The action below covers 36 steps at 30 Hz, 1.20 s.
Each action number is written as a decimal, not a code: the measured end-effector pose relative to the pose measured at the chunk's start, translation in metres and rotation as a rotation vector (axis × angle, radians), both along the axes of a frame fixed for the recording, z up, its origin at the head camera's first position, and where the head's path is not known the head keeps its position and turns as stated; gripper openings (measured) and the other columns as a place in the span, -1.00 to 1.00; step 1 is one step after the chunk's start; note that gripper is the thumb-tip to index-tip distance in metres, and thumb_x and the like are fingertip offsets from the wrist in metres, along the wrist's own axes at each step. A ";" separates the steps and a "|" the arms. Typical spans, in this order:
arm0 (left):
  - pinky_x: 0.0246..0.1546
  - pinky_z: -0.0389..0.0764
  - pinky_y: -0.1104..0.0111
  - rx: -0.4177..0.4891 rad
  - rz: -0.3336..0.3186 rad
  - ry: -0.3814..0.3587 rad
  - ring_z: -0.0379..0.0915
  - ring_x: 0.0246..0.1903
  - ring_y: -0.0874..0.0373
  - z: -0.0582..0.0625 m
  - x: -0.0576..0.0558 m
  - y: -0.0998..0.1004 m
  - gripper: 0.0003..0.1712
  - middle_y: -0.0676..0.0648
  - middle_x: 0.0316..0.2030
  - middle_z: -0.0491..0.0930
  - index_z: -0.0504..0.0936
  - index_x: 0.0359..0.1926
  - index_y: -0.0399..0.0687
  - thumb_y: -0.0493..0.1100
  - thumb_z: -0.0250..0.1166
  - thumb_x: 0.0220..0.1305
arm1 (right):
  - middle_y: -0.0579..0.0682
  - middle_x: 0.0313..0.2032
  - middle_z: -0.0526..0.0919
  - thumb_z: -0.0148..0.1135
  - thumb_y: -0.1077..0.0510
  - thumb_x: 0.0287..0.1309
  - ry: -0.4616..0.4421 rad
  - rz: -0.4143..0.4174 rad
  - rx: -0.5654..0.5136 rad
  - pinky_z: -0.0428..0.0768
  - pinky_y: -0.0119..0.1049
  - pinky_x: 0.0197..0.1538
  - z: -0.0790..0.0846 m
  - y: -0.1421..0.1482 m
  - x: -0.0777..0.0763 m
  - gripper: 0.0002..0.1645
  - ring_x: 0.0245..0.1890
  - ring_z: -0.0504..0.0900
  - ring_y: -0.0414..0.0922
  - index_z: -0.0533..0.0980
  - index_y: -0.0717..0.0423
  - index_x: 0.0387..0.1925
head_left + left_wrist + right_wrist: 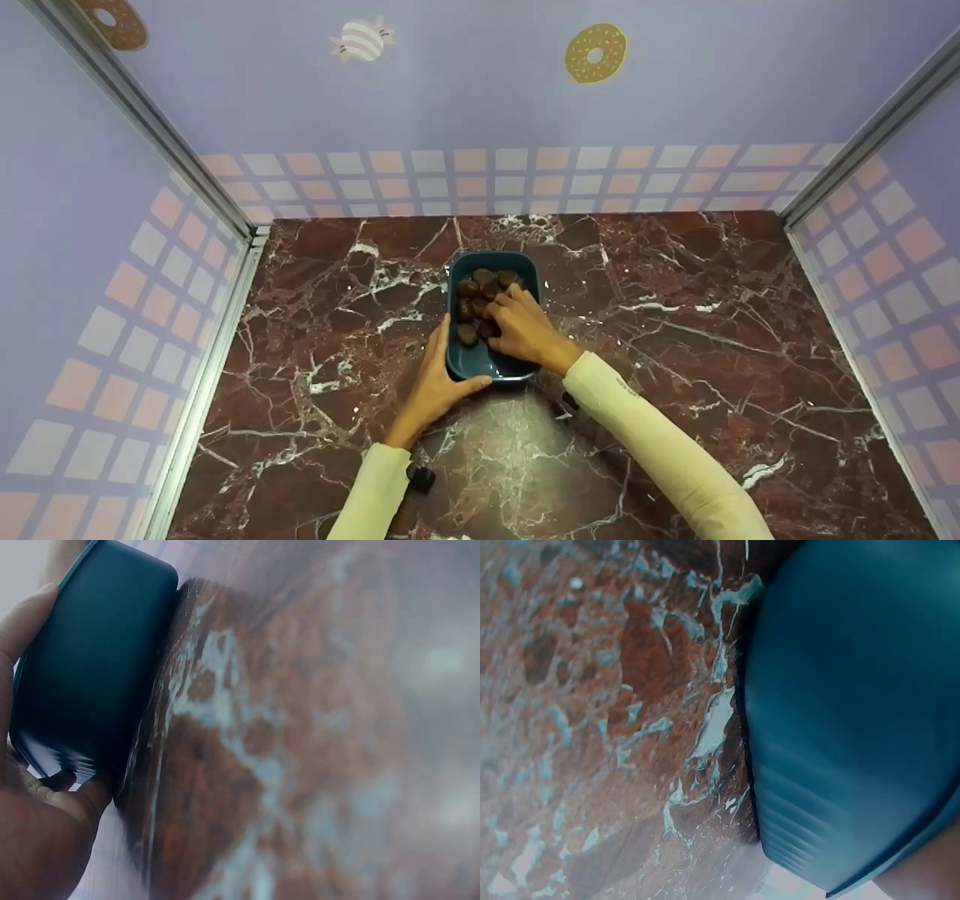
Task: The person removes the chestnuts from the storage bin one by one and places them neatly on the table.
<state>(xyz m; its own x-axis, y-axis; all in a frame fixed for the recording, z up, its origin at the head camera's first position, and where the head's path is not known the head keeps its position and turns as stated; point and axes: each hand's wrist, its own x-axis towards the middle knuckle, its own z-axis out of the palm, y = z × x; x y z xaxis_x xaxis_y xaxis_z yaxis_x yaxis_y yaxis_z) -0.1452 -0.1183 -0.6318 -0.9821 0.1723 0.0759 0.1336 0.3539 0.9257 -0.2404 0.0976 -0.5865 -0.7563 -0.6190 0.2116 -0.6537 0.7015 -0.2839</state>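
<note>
A dark blue rectangular tray (471, 366) stands on the marbled tabletop, with several rounded brown pieces (468, 334) inside that look like chestnuts. My left hand (435, 386) steadies its near left corner. The fingers lie nearly straight along the left wall, and the thumb reaches along the near edge. In the left wrist view, that hand (45, 832) touches the tray's outer wall (97, 652). Over the right side, my right hand (525, 326) dips bent fingers among the brown pieces. Its fingertips are partly hidden, so a grip cannot be made out. The tray's wall (855, 712) fills much of the right wrist view.
The dark red, white-veined tabletop (675, 360) extends around the tray. Small white specks lie near it. Purple panels (480, 97) with checks and sweets enclose the back and both sides, with metal strips (202, 390) along the left edge.
</note>
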 end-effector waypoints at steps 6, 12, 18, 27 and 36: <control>0.64 0.07 -0.18 0.014 -0.004 -0.010 -0.07 0.70 -0.21 -0.001 0.000 0.001 0.55 -0.26 0.74 -0.06 -0.15 0.82 -0.01 0.13 0.75 0.13 | 0.13 -0.11 0.69 0.66 0.05 0.13 -0.017 -0.008 -0.036 0.49 0.10 0.07 0.007 0.004 0.006 -0.53 -0.02 0.46 0.15 0.75 0.21 0.01; 0.63 0.08 -0.19 0.008 0.007 -0.013 -0.05 0.69 -0.22 -0.002 0.000 0.001 0.55 -0.26 0.74 -0.05 -0.15 0.82 -0.03 0.08 0.76 0.12 | 0.10 -0.08 0.69 0.70 0.10 0.13 -0.056 -0.008 -0.134 0.47 0.13 0.15 0.019 0.015 0.012 -0.51 0.01 0.46 0.13 0.73 0.15 0.07; 0.64 0.06 -0.18 0.006 0.008 -0.017 -0.05 0.69 -0.25 -0.001 0.000 0.001 0.57 -0.29 0.74 -0.04 -0.14 0.81 -0.09 0.07 0.78 0.09 | 0.08 -0.08 0.71 0.73 0.12 0.10 -0.055 -0.017 -0.170 0.51 0.15 0.20 0.031 0.031 0.017 -0.46 0.00 0.51 0.12 0.71 0.10 0.10; 0.64 0.05 -0.23 -0.005 0.005 -0.026 -0.11 0.71 -0.26 0.001 0.001 0.001 0.58 -0.26 0.75 -0.08 -0.16 0.82 -0.05 0.12 0.77 0.11 | 0.13 -0.04 0.71 0.70 0.18 0.11 -0.074 -0.049 -0.231 0.51 0.13 0.12 0.040 0.055 0.020 -0.44 -0.02 0.49 0.14 0.71 0.16 0.15; 0.63 0.06 -0.25 0.003 0.009 -0.034 -0.13 0.71 -0.27 0.002 0.001 0.001 0.55 -0.28 0.75 -0.09 -0.17 0.82 -0.04 0.02 0.76 0.12 | 0.14 -0.13 0.66 0.65 0.26 0.07 -0.039 -0.078 -0.272 0.44 0.11 0.03 0.039 0.077 0.018 -0.49 -0.13 0.44 0.14 0.71 0.20 0.08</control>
<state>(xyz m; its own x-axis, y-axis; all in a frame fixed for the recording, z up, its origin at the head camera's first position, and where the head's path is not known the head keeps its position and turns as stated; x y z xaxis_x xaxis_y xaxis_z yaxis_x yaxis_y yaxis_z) -0.1444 -0.1170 -0.6300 -0.9856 0.1635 0.0431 0.0992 0.3524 0.9306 -0.2226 0.1743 -0.5478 -0.8104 -0.4830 0.3318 -0.5854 0.6439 -0.4926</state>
